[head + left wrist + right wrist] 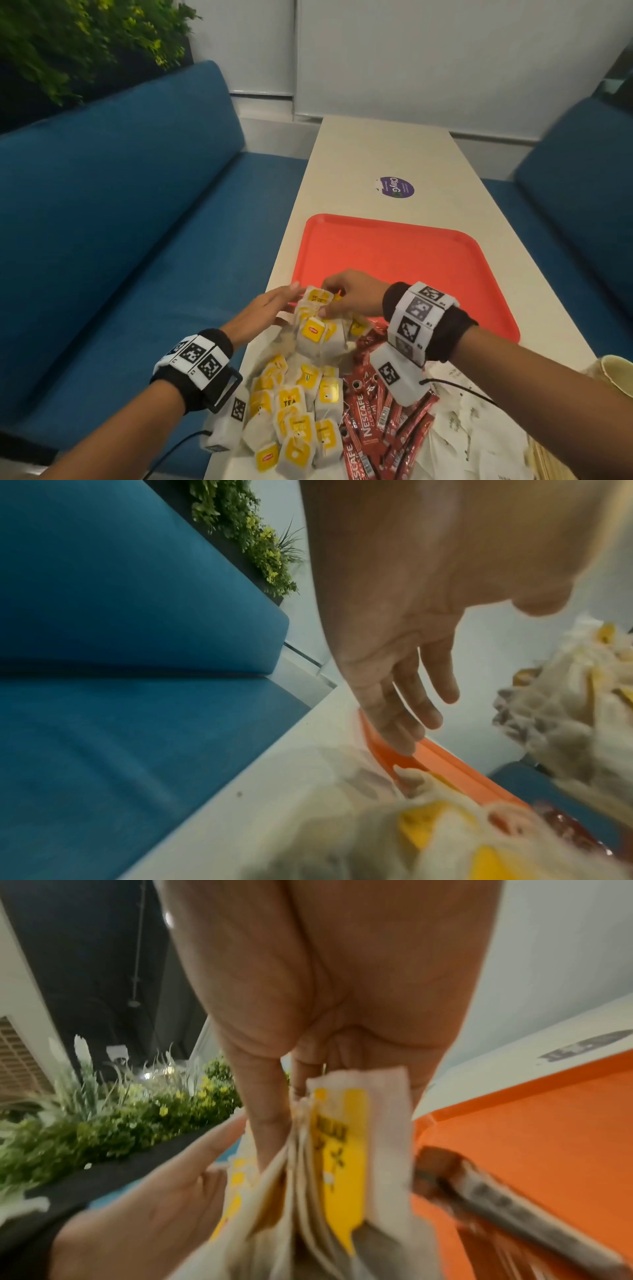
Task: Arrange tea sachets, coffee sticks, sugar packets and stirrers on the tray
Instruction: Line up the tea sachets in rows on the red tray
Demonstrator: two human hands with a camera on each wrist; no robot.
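A: From the head view, where are the tea sachets?

B: A bunch of tea sachets is lifted in the right hand, thumb and fingers pinched on its top edges, just over the near rim of the red tray. The left hand lies flat-fingered against the bunch's side. More sachets, coffee sticks and white sugar packets are heaped on the table.

A: And the left wrist view?

B: The left hand's fingers are straight and hold nothing, above the tray's edge.

A: The right wrist view?

B: The grip closes on several paper envelopes fanned out below it. I judge them light, thin and limp, and they likely slide against one another. Best taken across the stack's flat faces near the top, with the other palm squaring the side.
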